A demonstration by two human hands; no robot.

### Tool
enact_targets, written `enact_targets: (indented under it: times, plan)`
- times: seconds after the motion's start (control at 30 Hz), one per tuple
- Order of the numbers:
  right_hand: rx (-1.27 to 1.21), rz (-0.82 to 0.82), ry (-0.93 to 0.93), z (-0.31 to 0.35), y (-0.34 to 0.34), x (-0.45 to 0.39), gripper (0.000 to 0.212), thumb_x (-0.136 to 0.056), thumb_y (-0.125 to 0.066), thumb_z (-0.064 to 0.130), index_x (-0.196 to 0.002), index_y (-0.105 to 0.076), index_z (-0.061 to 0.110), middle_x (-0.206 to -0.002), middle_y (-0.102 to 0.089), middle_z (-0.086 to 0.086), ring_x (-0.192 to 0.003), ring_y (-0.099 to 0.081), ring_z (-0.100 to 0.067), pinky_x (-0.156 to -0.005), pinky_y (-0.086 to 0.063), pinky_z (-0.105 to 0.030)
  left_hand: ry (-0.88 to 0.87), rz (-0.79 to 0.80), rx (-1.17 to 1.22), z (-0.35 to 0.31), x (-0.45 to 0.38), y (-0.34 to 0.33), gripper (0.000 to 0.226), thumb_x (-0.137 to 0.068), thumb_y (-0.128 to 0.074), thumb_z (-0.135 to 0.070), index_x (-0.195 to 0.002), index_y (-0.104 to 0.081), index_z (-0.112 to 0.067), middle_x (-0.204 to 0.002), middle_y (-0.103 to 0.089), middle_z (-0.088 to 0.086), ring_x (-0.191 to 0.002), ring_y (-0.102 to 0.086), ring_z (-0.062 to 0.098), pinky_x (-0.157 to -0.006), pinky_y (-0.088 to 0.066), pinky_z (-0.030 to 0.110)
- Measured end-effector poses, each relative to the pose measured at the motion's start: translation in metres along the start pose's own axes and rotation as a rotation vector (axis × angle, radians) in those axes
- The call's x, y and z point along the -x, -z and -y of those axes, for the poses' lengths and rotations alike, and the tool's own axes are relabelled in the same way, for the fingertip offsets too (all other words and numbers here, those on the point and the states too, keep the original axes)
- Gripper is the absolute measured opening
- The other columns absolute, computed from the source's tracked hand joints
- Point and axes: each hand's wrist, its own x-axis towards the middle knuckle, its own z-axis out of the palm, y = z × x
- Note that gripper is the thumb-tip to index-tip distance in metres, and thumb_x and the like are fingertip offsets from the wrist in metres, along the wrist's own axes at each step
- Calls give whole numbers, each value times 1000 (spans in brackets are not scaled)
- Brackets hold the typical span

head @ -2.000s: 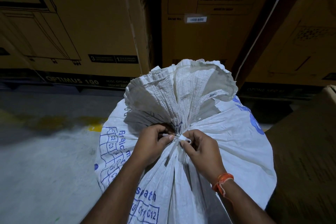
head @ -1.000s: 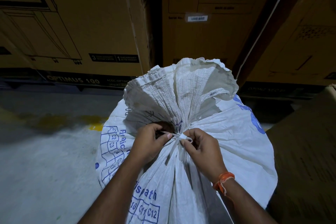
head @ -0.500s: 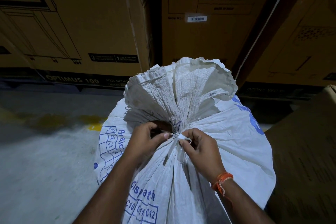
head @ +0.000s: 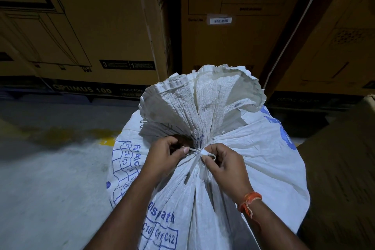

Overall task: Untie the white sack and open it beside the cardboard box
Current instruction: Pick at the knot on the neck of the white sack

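A full white woven sack with blue print stands upright in front of me, its neck gathered and its ruffled mouth fanning out above. A white tie cinches the neck. My left hand pinches the tie's left end between thumb and finger. My right hand pinches the knot's loop on the right side; an orange thread band circles that wrist. A brown cardboard box stands directly to the right of the sack, touching it.
Tall printed cardboard cartons form a wall behind the sack. A grey concrete floor with a worn yellow line stretches to the left.
Both hands stay at the knot with only slight finger shifts; the left thumb has drawn the tie's end slightly leftward. The sack remains tied.
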Motion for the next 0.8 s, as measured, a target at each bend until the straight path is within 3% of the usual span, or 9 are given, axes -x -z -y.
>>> enact_targets:
  times: [0.1, 0.27, 0.43, 0.6, 0.8]
  plan:
    - [-2, 0, -7, 1, 0, 0, 11, -87, -75, 13, -88, -71, 23, -70, -69, 8, -58, -57, 1, -59, -45, -14, -1, 18, -18, 1, -1, 0, 23, -86, -81, -29, -104, -80, -14, -95, -81, -5, -91, -76, 12, -88, -62, 43]
    - [-5, 4, -10, 0, 0, -1, 10, -87, -75, 15, -89, -71, 24, -77, -74, 5, -68, -66, -11, -66, -53, -26, 2, 31, -40, -2, 1, -1, 41, -80, -79, -43, -109, -80, -13, -100, -81, -4, -94, -75, 11, -89, -62, 42]
    - [2, 6, 5, 0, 0, 0, 11, -86, -76, 14, -90, -71, 23, -76, -72, 9, -66, -63, -2, -64, -51, -21, -43, 68, -48, -8, 4, -3, 11, -87, -83, -22, -97, -81, -17, -90, -81, -6, -87, -76, 8, -83, -61, 36]
    - [13, 12, 0, -1, 1, -1, 9, -87, -75, 18, -92, -71, 24, -78, -73, 7, -70, -66, -8, -68, -55, -30, -26, 43, -34, -3, 3, 7, 10, -84, -86, -20, -90, -78, -21, -82, -78, -10, -74, -70, -9, -64, -50, 10]
    - [-7, 17, -7, 0, 1, 0, 10, -87, -74, 15, -90, -71, 24, -73, -71, 4, -64, -60, -3, -64, -50, -22, -11, 21, -13, -2, 1, 6, 11, -86, -84, -23, -94, -81, -17, -85, -81, -6, -79, -75, 3, -70, -57, 24]
